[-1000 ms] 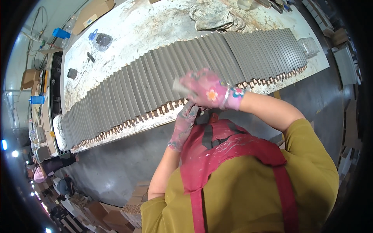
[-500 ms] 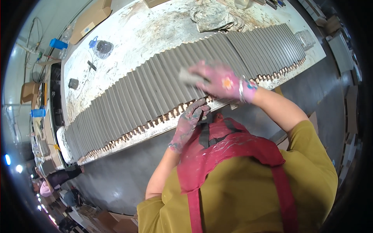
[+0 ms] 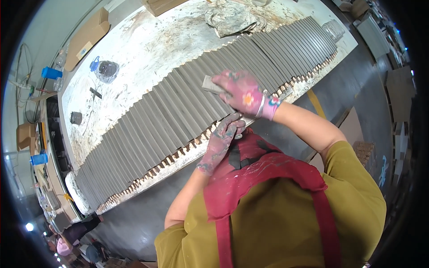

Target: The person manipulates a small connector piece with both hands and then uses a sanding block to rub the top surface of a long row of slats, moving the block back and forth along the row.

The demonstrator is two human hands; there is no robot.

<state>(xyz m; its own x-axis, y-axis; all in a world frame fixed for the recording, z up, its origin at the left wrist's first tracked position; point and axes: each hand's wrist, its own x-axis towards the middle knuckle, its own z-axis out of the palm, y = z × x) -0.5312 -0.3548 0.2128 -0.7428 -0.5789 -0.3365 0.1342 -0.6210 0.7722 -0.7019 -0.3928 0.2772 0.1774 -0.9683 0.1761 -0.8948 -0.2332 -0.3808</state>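
A long row of grey painted strips (image 3: 165, 118) with bare wooden ends lies side by side across the table. My right hand (image 3: 243, 94), in a flowered pink glove, is closed on a pale grey block, perhaps a sanding block (image 3: 211, 85). The block lies against the strips' upper faces near the middle of the row. My left hand (image 3: 223, 136), in a paint-stained glove, is at the strips' near ends, just below my right hand. Its fingers are bent and pressed together; whether anything is inside them is hidden.
The white, stained table (image 3: 147, 49) carries a crumpled cloth (image 3: 234, 20), a cut plastic jug with dark contents (image 3: 107, 71), a small dark cup (image 3: 76, 118) and a clear container (image 3: 333, 30). Cardboard (image 3: 87, 40) stands at the far left. Another person (image 3: 65, 243) is at the lower left.
My right hand, blurred before, shows sharper now, with the block still in it. My left hand remains by the strips' near ends. The whole view has shifted and turned slightly.
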